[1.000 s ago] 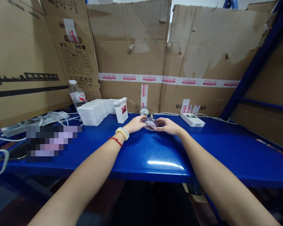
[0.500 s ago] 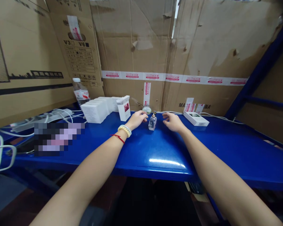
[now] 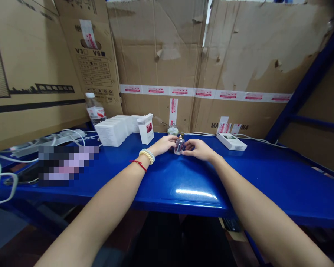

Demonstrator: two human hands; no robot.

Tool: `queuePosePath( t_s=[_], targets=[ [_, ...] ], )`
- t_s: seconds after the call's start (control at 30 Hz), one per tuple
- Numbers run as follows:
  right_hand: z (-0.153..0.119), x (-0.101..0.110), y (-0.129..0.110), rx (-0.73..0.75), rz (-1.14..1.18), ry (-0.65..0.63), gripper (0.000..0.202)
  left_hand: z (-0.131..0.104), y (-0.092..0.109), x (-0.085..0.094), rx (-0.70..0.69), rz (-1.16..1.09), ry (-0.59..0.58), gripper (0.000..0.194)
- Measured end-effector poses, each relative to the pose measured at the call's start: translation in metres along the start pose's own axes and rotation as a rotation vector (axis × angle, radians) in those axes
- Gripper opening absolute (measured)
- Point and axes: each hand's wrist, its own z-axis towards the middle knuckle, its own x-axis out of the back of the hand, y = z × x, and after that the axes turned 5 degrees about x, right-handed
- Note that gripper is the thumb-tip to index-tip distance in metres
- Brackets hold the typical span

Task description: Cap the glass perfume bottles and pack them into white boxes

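Observation:
A small clear glass perfume bottle [image 3: 179,146] with a gold-coloured neck stands upright on the blue table [image 3: 167,185]. My left hand [image 3: 166,144] has its fingertips closed against the bottle's left side. From the right, my right hand [image 3: 198,149] pinches the bottle's other side with bent fingers. Just behind my left hand is a second, rounder glass bottle [image 3: 173,129]. An upright white box [image 3: 146,129] with a red picture and a raised top flap stands left of my left hand. Beyond my right hand lies a flat white box [image 3: 231,141].
Several white boxes [image 3: 113,132] stand in a row at the left, before a plastic water bottle [image 3: 95,109]. A power strip [image 3: 48,142] with white cables and a pixelated dark object [image 3: 66,165] lie farther left. Cardboard [image 3: 161,66] walls the back; a blue frame post [image 3: 303,79] rises at right.
Both hands have closed in on the perfume bottle from either side and now touch it. The bottle has turned slightly. The boxes stay where they were.

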Motion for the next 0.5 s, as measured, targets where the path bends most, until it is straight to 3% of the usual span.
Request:
queuePosePath(
  t_s=[0.1,0.3,0.37,0.5],
  targets=[
    [0.001,-0.001,-0.003,-0.017,-0.057,0.026,0.035,-0.003,0.004,-0.003,0.014,-0.054,-0.05,0.055],
    [0.001,0.0,-0.002,-0.032,-0.084,0.234,0.041,-0.004,0.002,-0.007,-0.07,-0.05,-0.095,0.073],
    [0.001,0.001,0.0,0.013,-0.022,0.205,0.046,-0.003,-0.001,-0.005,-0.111,-0.029,-0.112,0.072],
    [0.001,0.002,0.0,0.02,0.018,0.142,0.025,0.001,-0.007,0.002,-0.092,-0.054,-0.049,0.062]
  ],
)
